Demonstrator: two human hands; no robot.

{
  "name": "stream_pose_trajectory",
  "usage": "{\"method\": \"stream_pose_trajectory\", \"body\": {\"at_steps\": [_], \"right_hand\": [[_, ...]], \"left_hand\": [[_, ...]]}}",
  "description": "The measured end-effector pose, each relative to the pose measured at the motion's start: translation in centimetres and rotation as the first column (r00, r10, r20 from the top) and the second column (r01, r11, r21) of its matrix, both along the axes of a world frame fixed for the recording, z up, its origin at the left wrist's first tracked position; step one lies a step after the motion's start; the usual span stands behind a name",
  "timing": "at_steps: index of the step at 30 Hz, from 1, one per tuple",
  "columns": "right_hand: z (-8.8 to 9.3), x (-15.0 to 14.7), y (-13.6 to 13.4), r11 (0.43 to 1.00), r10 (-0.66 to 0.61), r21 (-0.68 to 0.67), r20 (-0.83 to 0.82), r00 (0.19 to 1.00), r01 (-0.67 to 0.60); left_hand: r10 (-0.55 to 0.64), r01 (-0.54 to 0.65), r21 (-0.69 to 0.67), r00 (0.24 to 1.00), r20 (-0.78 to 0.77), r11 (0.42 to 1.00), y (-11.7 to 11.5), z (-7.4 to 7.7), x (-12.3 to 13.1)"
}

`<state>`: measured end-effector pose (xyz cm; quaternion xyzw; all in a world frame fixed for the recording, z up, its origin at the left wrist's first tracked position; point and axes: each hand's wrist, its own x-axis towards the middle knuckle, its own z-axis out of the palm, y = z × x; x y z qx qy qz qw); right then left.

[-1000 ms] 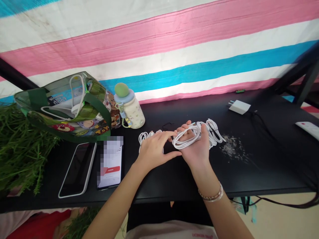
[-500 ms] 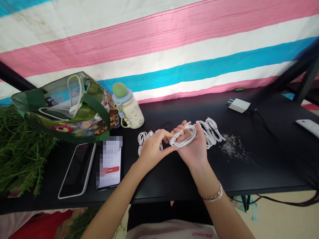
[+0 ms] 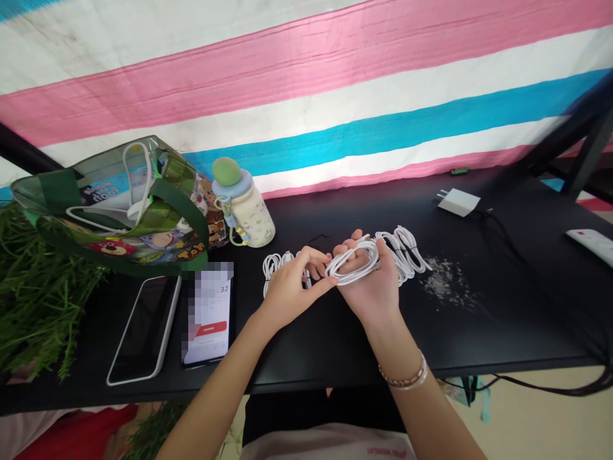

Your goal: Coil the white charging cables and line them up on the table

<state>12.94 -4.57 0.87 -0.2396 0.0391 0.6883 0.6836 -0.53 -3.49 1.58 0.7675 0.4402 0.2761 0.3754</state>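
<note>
Both hands on one white cable coil above the black counter

The right hand (image 3: 371, 295), palm up, grasps a coiled white cable (image 3: 353, 276) among its bent fingers and thumb. The left hand (image 3: 291, 287) has its grip on the coil's left end, thumb on the near side and forefinger on the far side. The coil is above the middle of the counter (image 3: 316, 345), well back from the front edge

A second white bundle (image 3: 405, 252), bound with a dark tie, lies just beyond the right hand, and a third (image 3: 271, 267) is partly hidden behind the left hand. Pale crumbs (image 3: 445, 281) are scattered to the right of the second bundle. A white plug adapter (image 3: 458, 202) lies toward the rear right corner, and a white device (image 3: 591, 244) by the right edge

Near the front edge on the left are a dark-screened phone (image 3: 143, 329) and a lit phone (image 3: 208, 326) side by side. Behind them stand a green-trimmed clear bag (image 3: 177, 239) and a lidded bottle (image 3: 253, 217), with greenery (image 3: 48, 300) at the left end
</note>
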Motion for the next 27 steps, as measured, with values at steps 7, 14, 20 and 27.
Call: {"method": "stream_pose_trajectory", "body": {"at_steps": [7,14,20,27], "right_hand": [[0.01,-0.11,-0.16,0.994,0.023,0.111,-0.062,0.998,-0.016],[0.45,-0.24,-0.25,0.99,0.07,0.126,-0.087,0.994,-0.059],[0.51,-0.43,-0.25,0.984,0.09,0.161,-0.094,0.992,-0.074],[0.66,-0.5,-0.28,0.978,0.085,0.193,-0.053,0.995,-0.073]], "left_hand": [[-0.136,0.139,-0.107,0.99,0.035,0.984,-0.01,0.56,0.02],[-0.129,0.221,-0.308,0.948,0.291,0.926,-0.26,0.17,0.41],[-0.096,0.23,-0.404,0.941,0.324,0.885,-0.31,-0.2,0.72],[-0.132,0.266,-0.397,0.934,0.333,0.878,-0.23,-0.06,0.42]]}}
